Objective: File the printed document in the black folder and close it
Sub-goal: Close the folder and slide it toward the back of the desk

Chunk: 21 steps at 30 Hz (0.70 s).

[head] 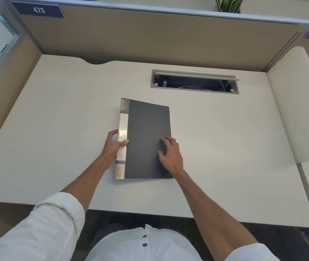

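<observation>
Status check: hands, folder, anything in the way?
Left hand grips the spine. Right hand flat on the cover. Black folder closed on the desk; no loose document visible. Nothing in the way.

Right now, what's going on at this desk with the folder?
A person in a white shirt is handling a black folder lying closed and flat on the desk. The left hand grips its white spine, thumb on top, and the right hand rests flat on the cover. No loose printed document shows. An open cable tray sits farther back in the desk.
</observation>
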Motion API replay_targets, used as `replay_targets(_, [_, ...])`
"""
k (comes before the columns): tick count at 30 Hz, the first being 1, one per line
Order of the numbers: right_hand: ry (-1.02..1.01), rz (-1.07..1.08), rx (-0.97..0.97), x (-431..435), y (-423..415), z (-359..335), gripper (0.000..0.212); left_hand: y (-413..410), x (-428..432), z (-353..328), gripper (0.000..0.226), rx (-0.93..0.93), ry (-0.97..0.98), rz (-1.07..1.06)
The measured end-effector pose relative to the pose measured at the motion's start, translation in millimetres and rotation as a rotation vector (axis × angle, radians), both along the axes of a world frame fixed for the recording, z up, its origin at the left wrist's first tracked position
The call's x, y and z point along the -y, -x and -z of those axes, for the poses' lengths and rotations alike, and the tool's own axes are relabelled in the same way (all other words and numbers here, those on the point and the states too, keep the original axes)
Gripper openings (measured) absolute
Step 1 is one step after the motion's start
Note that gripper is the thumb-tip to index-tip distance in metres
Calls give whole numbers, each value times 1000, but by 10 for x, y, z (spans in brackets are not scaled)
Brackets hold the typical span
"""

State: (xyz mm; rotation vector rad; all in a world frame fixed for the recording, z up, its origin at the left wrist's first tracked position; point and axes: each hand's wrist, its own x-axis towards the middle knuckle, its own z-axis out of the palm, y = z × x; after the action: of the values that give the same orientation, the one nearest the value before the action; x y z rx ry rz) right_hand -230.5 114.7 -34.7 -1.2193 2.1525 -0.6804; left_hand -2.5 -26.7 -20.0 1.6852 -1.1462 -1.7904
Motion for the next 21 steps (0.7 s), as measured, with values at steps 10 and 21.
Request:
replay_targets(10, [84, 419, 332, 496, -98, -225, 30, -195, 366, -208, 62, -120, -45, -125])
replay_targets(21, [149, 577, 475, 1624, -363, -539, 22, -429, 1422, -485, 43, -73, 50, -111])
